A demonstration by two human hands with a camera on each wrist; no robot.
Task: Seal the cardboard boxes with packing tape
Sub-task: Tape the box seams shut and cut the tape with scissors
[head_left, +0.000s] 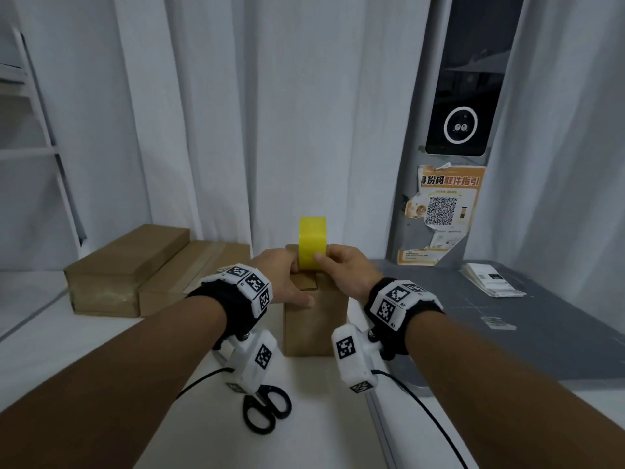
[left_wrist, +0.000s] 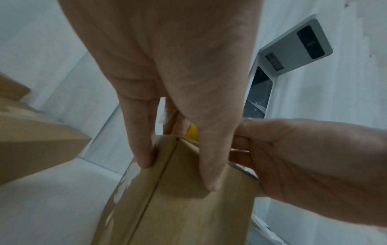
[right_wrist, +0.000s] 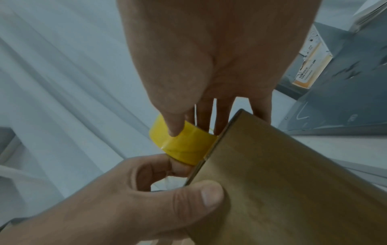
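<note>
So the small upright cardboard box (head_left: 316,319) stands on the white desk (head_left: 101,367), right in front of the person and between both wrists. The left hand (head_left: 287,282) grips the box's top edge, thumb pressed on the near face and fingers curled over the top; my guess is that's to hold the flaps down and stop the box tipping while tape goes on. The right hand (head_left: 341,267) pinches the yellow tape roll (head_left: 312,243), thumb on the outer band and fingers behind it, roll standing on edge on the box top at the far side. Looks like the tape end is being started there, though I can't see the loose end clearly. Scissors (head_left: 267,409) lie just in front of the box, handy for cutting. Two flat boxes (head_left: 135,265) wait off to the left.
</note>
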